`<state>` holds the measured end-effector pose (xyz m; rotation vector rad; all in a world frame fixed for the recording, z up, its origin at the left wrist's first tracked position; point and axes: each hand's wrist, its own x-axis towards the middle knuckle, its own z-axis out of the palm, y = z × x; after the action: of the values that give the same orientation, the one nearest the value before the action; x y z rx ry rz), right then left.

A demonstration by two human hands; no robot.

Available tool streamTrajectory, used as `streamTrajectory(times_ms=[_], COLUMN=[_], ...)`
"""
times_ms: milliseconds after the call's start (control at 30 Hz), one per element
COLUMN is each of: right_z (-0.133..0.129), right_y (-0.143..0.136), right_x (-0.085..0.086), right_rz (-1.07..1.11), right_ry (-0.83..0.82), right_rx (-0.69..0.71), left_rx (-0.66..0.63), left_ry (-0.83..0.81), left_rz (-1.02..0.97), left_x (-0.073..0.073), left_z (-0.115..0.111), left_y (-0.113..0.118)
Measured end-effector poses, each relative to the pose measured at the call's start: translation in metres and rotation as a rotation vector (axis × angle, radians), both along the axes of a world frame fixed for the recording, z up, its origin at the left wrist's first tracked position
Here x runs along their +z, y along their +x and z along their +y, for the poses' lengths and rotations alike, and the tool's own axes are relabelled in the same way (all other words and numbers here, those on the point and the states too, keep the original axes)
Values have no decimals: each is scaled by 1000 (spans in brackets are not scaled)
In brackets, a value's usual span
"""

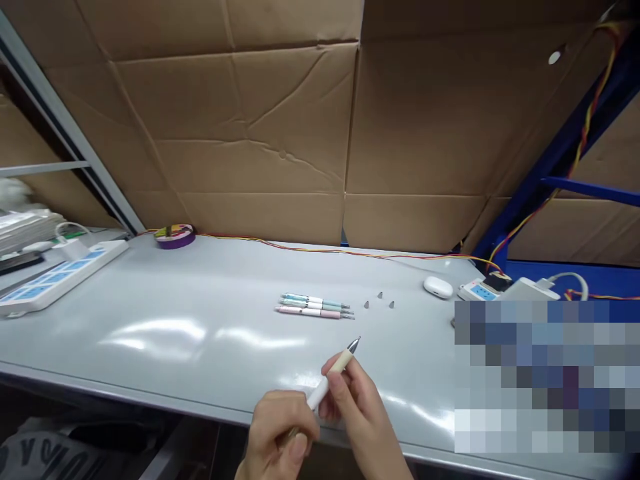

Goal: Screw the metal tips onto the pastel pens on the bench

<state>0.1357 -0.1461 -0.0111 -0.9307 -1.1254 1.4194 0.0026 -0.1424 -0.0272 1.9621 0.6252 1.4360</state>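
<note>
Pinching right hand [363, 410]: by thumb and fingertips the cream-and-white pen [341, 363] is held, its silver tip pointed away from them.
Left hand [280, 427]: the pen's rear part is enclosed by curled fingers.
Pastel pens [313, 311]: laid side by side on the grey tabletop [215, 293], beyond the fingers.
Small grey cones [380, 295]: three are placed separately, beyond the right fingertips.

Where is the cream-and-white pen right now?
The pen is at the bottom centre of the head view, held by the left hand and right hand, below the other pens.
</note>
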Motion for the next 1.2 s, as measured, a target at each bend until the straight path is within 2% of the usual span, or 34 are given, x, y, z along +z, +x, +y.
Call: streamTrajectory(times_ms=[100, 200, 267, 333, 433, 567, 733, 833, 933, 1000, 1100, 1200], right_z=[0, 0, 0, 0, 2, 8, 12, 12, 12, 13, 13, 13], right_y=[0, 0, 0, 2, 13, 49, 103, 116, 111, 105, 100, 100], right_x=[-1, -2, -2, -1, 3, 9, 4, 1, 1, 3, 5, 5], right_rz=[28, 9, -49, -147, -360, -631, -818, -857, -847, -826, -823, -839], right_ry=[12, 42, 66, 104, 192, 216, 131, 74, 98, 138, 150, 135], right_rx=[-57, -85, -95, -114, -178, -361, -609, -693, -655, -599, -567, -559], left_rx=[11, 91, 163, 145, 40, -117, -172, -204, -190, -124, 31, 98], left_ry=[-55, -3, -52, -104, -137, -217, -121, 9, 122, 231, 443, 513], left_rz=[56, 247, 388, 507, 676, 856, 982, 964, 971, 1011, 1109, 1189], left_x=[3, 10, 17, 28, 49, 68, 68, 70, 73, 72, 65, 53], left_z=[1, 9, 18, 27, 36, 43, 56, 66, 80, 95, 123, 145], left_y=[-2, -11, -20, -30, -38, -37, -34, -32, -29, -26, -21, -17])
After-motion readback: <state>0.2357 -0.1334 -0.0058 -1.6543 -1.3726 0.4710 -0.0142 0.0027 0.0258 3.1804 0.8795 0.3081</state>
